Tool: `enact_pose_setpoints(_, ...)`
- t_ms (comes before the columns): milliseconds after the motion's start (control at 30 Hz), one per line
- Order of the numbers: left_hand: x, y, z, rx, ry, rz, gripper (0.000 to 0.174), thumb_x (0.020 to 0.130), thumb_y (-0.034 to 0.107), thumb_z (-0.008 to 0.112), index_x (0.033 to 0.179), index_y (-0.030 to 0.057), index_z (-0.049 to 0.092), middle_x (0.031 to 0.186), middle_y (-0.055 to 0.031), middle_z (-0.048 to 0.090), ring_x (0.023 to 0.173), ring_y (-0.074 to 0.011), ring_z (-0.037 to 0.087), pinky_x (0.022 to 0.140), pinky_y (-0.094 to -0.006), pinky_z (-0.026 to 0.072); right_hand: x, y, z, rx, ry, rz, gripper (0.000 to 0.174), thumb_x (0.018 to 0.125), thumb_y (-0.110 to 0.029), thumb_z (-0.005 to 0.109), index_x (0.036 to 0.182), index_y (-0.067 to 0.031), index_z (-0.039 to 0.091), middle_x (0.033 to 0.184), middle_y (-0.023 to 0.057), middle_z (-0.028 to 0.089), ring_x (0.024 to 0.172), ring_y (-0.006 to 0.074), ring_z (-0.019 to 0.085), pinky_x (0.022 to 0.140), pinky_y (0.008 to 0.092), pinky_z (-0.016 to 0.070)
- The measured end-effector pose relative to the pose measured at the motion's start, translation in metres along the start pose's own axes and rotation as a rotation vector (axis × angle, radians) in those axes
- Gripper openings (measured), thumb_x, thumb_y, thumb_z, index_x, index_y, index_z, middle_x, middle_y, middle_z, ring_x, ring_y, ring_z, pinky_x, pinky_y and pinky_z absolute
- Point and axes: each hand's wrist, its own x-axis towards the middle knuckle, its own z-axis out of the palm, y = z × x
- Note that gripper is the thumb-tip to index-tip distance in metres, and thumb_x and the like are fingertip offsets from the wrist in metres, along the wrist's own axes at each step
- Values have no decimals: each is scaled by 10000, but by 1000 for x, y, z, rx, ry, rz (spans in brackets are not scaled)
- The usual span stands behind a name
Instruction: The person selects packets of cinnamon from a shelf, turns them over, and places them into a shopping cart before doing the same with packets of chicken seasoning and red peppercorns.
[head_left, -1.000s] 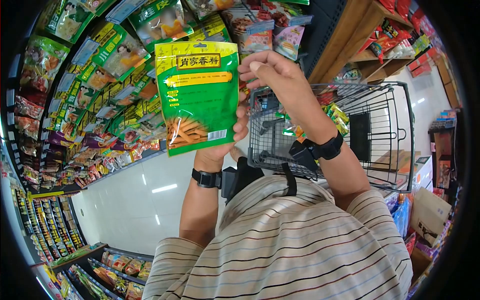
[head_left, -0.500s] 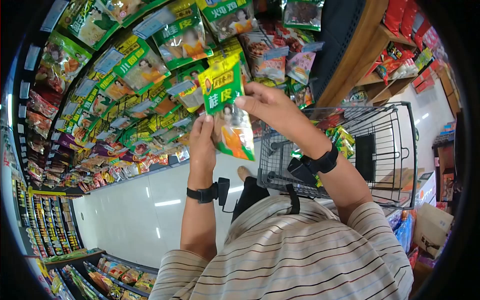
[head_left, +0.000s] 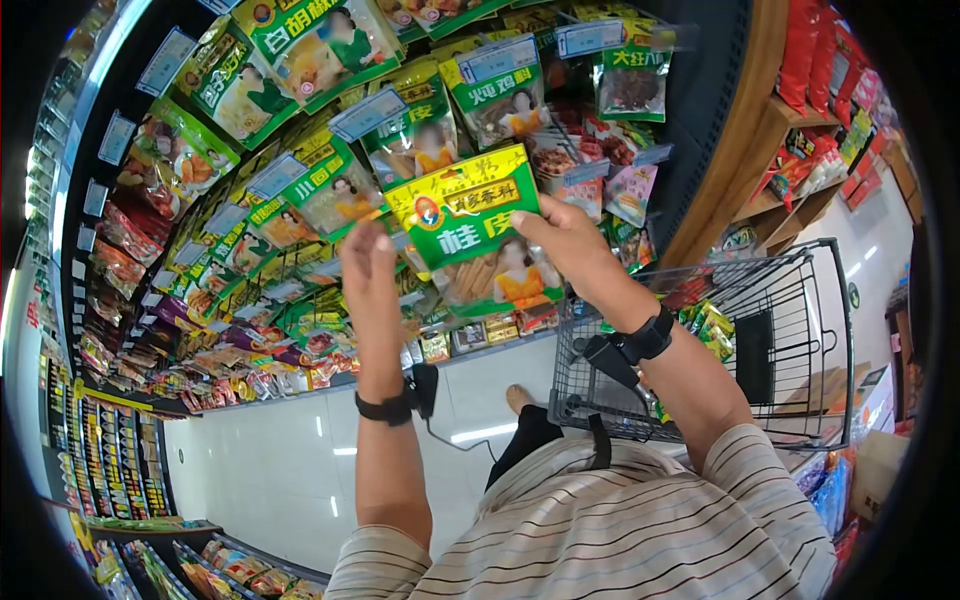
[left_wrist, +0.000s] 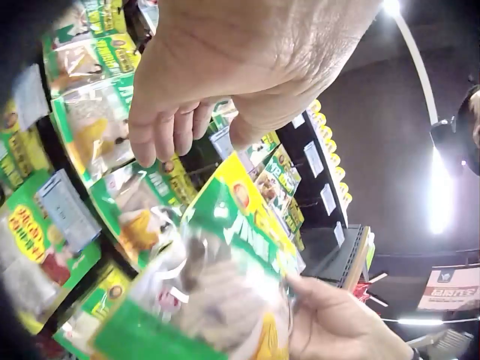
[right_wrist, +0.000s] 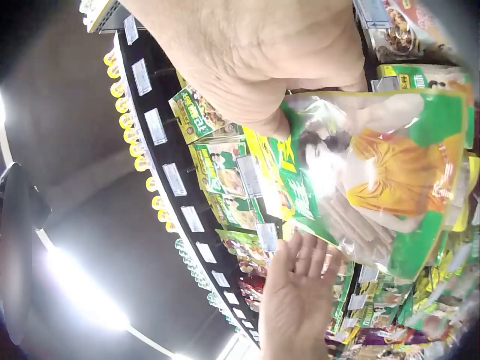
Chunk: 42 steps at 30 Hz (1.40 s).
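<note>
My right hand (head_left: 580, 245) pinches the right edge of a green and yellow spice packet (head_left: 470, 215), its thumb lying on the front. Through the packet's clear window (right_wrist: 360, 221) brown bark sticks show, beside a printed figure in orange. My left hand (head_left: 370, 275) is raised at the packet's left side, apart from it, with loosely bent fingers. In the left wrist view the left hand (left_wrist: 240, 67) hangs above the packet (left_wrist: 225, 262) and holds nothing. From the right wrist view the left palm (right_wrist: 300, 300) shows below the packet.
Hanging spice packets (head_left: 325, 185) with price tags (head_left: 370, 113) fill the shelf ahead and to the left. A black wire shopping cart (head_left: 800, 345) with several packets inside stands at right. Wooden shelving (head_left: 735, 130) rises behind it, and pale tiled floor (head_left: 300, 470) lies below.
The packet has been turned from its printed back to its front and moved right. My left hand has let go and drawn left; my right hand has taken hold of the packet's edge.
</note>
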Motion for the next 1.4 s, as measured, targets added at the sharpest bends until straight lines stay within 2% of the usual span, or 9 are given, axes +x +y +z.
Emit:
enact_pose_setpoints(200,91,21,7,-3,-13,182,667,982,384,591,1420,-77,392,1379,-196,507,1280,-279,521,1059,-384,433,18,1,-9,-23,57,-43,288,987,-240,581,1132,-5,662,823,-55,573,716,30,432,620,250,377)
enact_pose_setpoints(300,117,19,11,20,-15,106,642,969,376,618,1380,-79,425,1379,-182,497,1252,-261,536,1033,-379,450,22,-5,-11,-16,30,47,296,1011,-175,548,1227,12,621,1151,29,669,1023,82,582,916,259,441)
enact_pose_setpoints(500,130,31,0,-221,-210,-4,325,978,272,630,1138,-7,581,1030,-91,649,936,-169,652,783,-298,546,35,-8,-3,-91,114,-108,327,980,-258,572,1145,13,652,914,12,659,804,62,522,729,284,451)
enact_pose_setpoints(600,128,45,-5,-341,-243,-81,245,987,236,617,1079,10,602,930,-65,668,829,-144,653,670,-268,546,38,-25,5,-143,72,-99,340,977,-256,570,1156,24,643,984,41,692,869,78,556,801,304,469)
enact_pose_setpoints(767,132,59,-11,-450,-234,-108,328,996,224,587,1225,-10,572,972,-84,689,804,-139,637,630,-270,518,59,-27,25,-121,57,-25,334,967,-247,574,1157,21,639,919,49,684,807,94,560,740,335,482)
enact_pose_setpoints(867,137,60,-15,-436,-259,-127,360,993,233,593,1252,-17,570,970,-84,691,810,-141,641,637,-269,520,72,-19,34,-112,52,-154,338,982,-299,572,1173,-31,651,724,-56,527,599,41,412,531,281,372)
enact_pose_setpoints(1000,141,60,-17,-411,-279,-127,384,994,240,594,1269,-25,560,975,-83,690,815,-145,647,646,-267,522,91,-16,47,-38,43,-216,348,984,-308,565,1176,-28,642,744,-41,555,597,46,420,537,278,381)
enact_pose_setpoints(1100,139,61,-17,-417,-281,-119,382,991,222,610,1274,-29,561,999,-71,684,825,-133,651,650,-251,535,84,-34,48,-8,24,-116,344,967,-251,562,1140,34,648,888,69,683,788,111,559,728,353,474)
enact_pose_setpoints(1400,142,60,-16,-425,-287,-122,389,991,236,600,1264,-37,553,970,-96,690,821,-162,663,639,-269,536,109,-18,52,-94,92,-101,323,954,-245,567,1076,47,634,792,102,638,754,152,557,699,409,451)
